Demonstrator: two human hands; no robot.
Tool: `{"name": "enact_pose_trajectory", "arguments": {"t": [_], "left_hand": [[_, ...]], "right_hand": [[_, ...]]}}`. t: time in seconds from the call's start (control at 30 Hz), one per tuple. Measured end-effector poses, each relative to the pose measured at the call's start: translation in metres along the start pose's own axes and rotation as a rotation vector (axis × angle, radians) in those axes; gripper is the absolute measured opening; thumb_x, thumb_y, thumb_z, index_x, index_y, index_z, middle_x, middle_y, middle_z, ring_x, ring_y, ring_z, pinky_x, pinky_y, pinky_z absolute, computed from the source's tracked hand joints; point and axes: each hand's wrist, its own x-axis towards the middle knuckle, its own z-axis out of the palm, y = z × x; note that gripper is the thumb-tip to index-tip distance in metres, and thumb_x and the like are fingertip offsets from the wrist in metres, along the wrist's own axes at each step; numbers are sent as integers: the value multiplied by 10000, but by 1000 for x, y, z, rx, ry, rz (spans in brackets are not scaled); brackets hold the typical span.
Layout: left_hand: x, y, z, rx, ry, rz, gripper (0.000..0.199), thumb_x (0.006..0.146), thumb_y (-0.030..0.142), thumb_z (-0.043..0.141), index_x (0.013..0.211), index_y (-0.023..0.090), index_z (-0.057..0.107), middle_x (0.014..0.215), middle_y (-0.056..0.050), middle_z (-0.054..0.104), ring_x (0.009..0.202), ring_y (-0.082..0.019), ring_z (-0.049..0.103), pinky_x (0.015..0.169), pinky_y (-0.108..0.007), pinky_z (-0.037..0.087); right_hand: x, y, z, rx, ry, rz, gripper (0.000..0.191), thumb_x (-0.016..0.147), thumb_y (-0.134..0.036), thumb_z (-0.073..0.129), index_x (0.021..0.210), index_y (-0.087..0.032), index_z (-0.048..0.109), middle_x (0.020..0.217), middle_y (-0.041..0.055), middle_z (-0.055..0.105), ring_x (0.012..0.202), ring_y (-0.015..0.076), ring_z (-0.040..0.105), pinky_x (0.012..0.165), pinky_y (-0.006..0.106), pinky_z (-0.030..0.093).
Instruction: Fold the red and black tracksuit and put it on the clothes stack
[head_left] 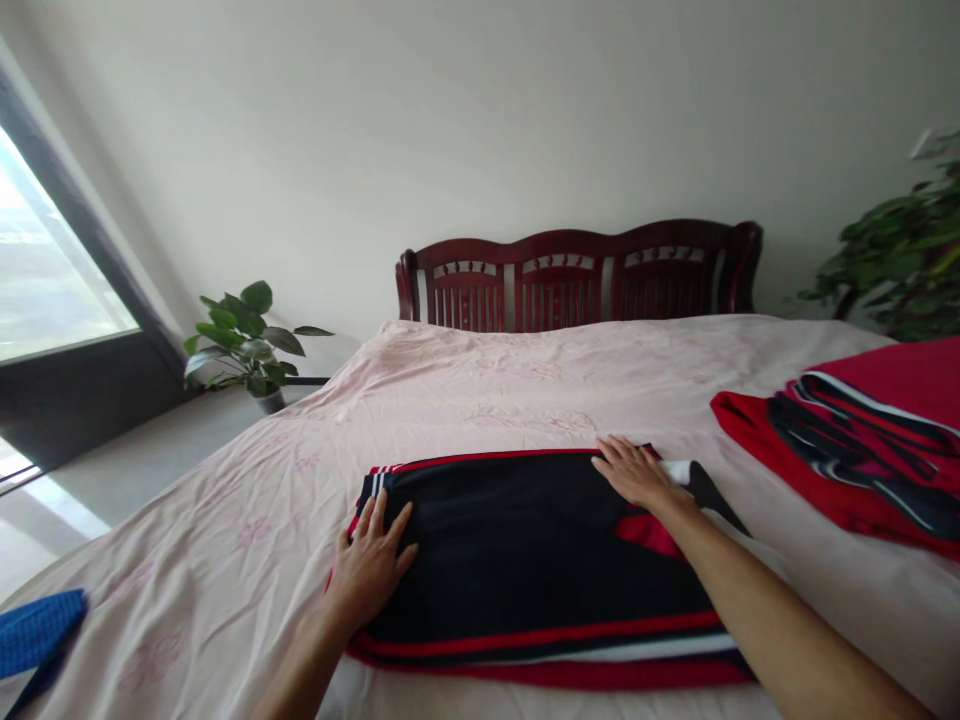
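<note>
While left hand (369,562) and right hand (634,474) lie spread on red-trimmed navy garment (517,555), uneven pressure could skew it.

Room in a home, bedroom type. Items that show it: bed cover (517,385), pink, flower-patterned; headboard (555,250), dark slatted wood, stands before a plain pale wall (480,110); folded clothing (510,550); potted houseplant (247,345); glazed opening (60,260), glare-washed, perhaps a balcony door.
</note>
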Motion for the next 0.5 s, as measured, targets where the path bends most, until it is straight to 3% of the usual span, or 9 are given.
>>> {"name": "enact_pose_trajectory", "arguments": {"t": [0.1,0.23,0.37,0.5], "left_hand": [[0,1,-3,-2,-4,4,569,951,449,441,1505,325,386,1654,-140,173,1509,-346,184,1115,-592,286],[-1,1,-9,-23,-30,1,574,946,454,451,1503,331,389,1654,-135,176,1506,-350,193,1124,-578,280],[0,0,-8,-52,-26,2,576,942,475,449,1500,340,394,1654,-130,184,1508,-346,189,1134,-570,263],[3,-3,-1,-63,-1,-7,585,933,484,458,1497,339,400,1650,-126,207,1505,-340,200,1130,-571,266]], "right_hand": [[5,22,4,-1,-8,69,643,978,-436,225,1572,-191,227,1644,71,199,1513,216,130,1214,447,122],[6,26,-5,2,-54,105,629,979,-422,201,1573,-214,224,1651,59,175,1518,199,105,1213,451,125],[6,7,-25,-18,-64,187,686,968,-458,251,1551,-96,279,1624,164,219,1509,291,141,1204,515,98],[-8,-39,-41,-14,-29,151,707,981,-493,221,1550,-78,272,1623,189,199,1507,317,140,1193,534,114]]}}
